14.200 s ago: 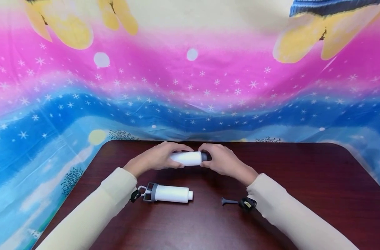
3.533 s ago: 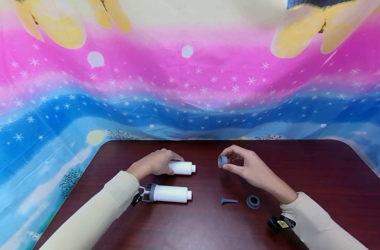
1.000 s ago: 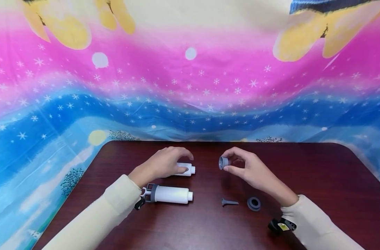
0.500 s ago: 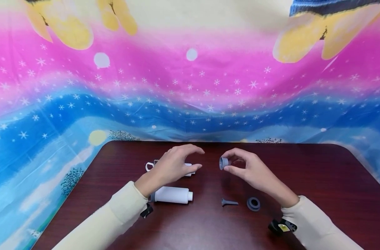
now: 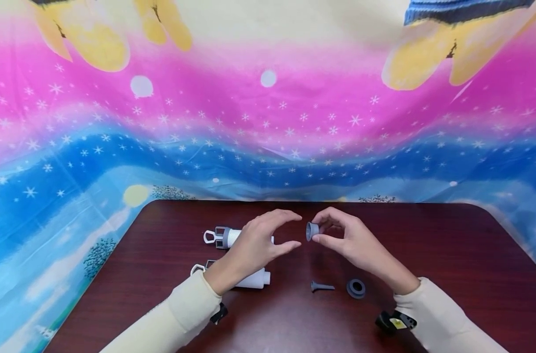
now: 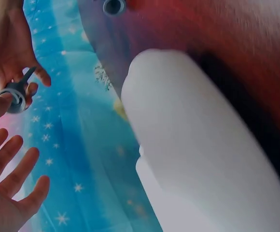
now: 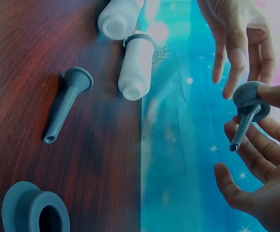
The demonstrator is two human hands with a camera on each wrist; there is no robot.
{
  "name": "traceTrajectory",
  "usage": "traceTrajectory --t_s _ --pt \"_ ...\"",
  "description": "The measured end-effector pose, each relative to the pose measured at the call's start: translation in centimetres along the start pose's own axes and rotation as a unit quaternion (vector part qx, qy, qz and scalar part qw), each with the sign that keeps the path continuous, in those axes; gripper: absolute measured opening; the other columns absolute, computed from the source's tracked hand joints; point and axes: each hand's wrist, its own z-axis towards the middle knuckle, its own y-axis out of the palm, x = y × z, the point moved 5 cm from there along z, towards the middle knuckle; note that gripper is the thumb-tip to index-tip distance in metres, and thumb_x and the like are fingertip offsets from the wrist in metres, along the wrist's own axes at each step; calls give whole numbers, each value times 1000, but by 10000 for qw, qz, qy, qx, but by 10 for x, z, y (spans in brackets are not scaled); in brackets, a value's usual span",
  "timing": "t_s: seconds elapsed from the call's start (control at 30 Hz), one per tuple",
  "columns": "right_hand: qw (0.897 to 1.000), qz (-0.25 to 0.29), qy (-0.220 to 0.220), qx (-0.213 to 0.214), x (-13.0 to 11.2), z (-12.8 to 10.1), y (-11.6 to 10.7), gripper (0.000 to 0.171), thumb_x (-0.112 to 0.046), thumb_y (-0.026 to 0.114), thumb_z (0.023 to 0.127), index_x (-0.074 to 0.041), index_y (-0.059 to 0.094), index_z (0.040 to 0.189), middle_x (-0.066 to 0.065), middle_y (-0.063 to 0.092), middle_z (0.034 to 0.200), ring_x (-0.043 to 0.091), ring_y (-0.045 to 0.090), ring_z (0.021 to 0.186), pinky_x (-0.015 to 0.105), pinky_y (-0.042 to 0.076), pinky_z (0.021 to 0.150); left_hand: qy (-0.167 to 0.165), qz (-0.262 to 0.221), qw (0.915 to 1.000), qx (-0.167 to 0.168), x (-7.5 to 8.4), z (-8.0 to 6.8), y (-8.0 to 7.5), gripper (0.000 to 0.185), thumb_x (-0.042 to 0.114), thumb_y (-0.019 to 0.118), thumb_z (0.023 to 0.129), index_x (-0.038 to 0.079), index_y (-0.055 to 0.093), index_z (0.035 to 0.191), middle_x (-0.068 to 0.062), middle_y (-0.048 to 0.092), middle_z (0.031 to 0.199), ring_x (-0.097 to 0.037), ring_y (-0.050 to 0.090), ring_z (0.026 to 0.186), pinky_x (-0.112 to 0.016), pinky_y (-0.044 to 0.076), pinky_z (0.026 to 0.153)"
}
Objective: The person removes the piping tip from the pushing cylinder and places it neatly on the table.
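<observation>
My right hand (image 5: 353,241) pinches a grey cup-shaped cap with a thin tube (image 7: 248,104) between thumb and fingers, above the table. Its hollow side faces my left hand. My left hand (image 5: 261,241) holds nothing; thumb and fingers are spread, with a small gap between their tips and the cap in the head view. Beneath and behind the left hand lie two white cylinders with grey collars and white loop handles: the far cylinder (image 5: 234,238) and the near cylinder (image 5: 252,280), both partly hidden by that hand and wrist.
On the dark wooden table (image 5: 426,255), a grey funnel-ended tube (image 5: 323,286) lies below the right hand. To its right is a grey flanged ring (image 5: 355,289). A printed curtain (image 5: 268,147) hangs along the table's back edge.
Over the last second my left hand has left the far cylinder and moved right, towards the cap. The right hand has stayed nearly still. Earlier, both hands held a cylinder with a dark end.
</observation>
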Motion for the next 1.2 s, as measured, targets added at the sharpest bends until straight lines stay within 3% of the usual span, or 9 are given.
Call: traceTrajectory --t_s 0.47,1.0,1.2 --pt "9998 148 -81 44 -6 1 1 18 -16 77 96 -14 68 112 0 70 104 12 69 96 29 56 86 845 -20 9951 509 11 0 8 45 18 86 88 12 70 130 -1 72 128 -14 67 123 -31 53 107" --pt "9997 257 -56 3 -8 2 3 16 -20 75 98 -15 67 111 -1 71 103 11 69 96 28 55 84 1371 111 9876 757 13 -1 10 38 14 85 89 15 73 126 0 74 124 -12 69 117 -29 54 104" --pt "9995 325 -5 -27 -8 1 3 16 -21 75 99 -15 66 112 0 71 104 12 69 96 28 55 84 1398 105 9871 770 13 -1 10 35 14 84 90 16 74 124 0 73 122 -12 69 115 -27 53 104"
